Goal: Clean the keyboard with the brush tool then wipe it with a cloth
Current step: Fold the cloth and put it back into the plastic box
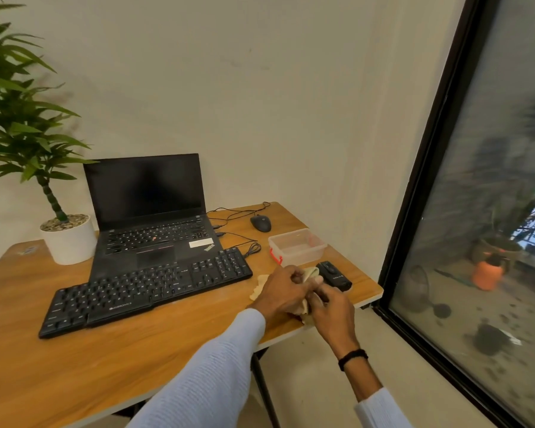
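Note:
A black keyboard (149, 287) lies slanted on the wooden table (112, 359), partly resting on the open black laptop (155, 230). To its right, near the table's right edge, my left hand (283, 290) and my right hand (332, 310) both grip a crumpled pale yellow cloth (309, 273) between them. Part of the cloth shows on the table left of my left hand. A black oblong tool (334, 275) lies just beyond my hands; no brush bristles are visible on it.
A clear plastic box (297, 246) with a red clasp stands behind the tool. A black mouse (260, 223) and its cables lie at the back. A potted plant (67, 239) stands at the left. A dark-framed glass window (476, 211) is at the right.

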